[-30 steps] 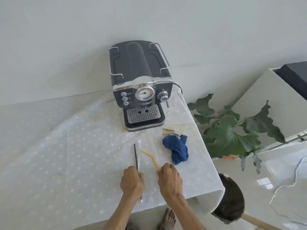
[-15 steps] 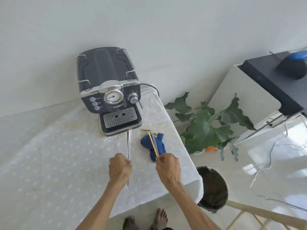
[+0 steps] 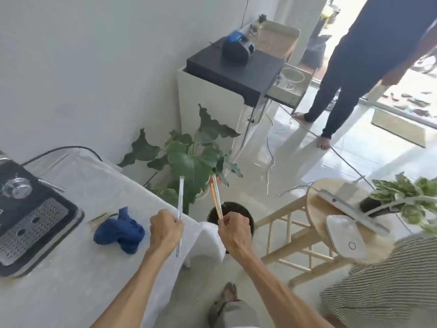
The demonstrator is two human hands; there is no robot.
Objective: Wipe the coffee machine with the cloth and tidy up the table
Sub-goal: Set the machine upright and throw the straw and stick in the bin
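Note:
The black coffee machine (image 3: 28,218) stands at the left edge of the view on the table with the white cloth (image 3: 78,278). A crumpled blue cloth (image 3: 120,229) lies on the table to its right. My left hand (image 3: 165,230) grips a clear wrapped straw (image 3: 181,197) upright near the table's right corner. My right hand (image 3: 234,233) grips a yellow straw in a clear wrapper (image 3: 216,197), held past the table edge above a dark bin (image 3: 246,213) on the floor.
A small paper wrapper (image 3: 100,217) lies beside the blue cloth. A leafy potted plant (image 3: 191,159) stands behind the bin. To the right is a wooden stool (image 3: 314,223) with a power strip, and a person (image 3: 354,67) stands farther back.
Both hands lifted the straws off the table and carried them right, toward the bin. The view swung right, so the coffee machine now sits at the left edge.

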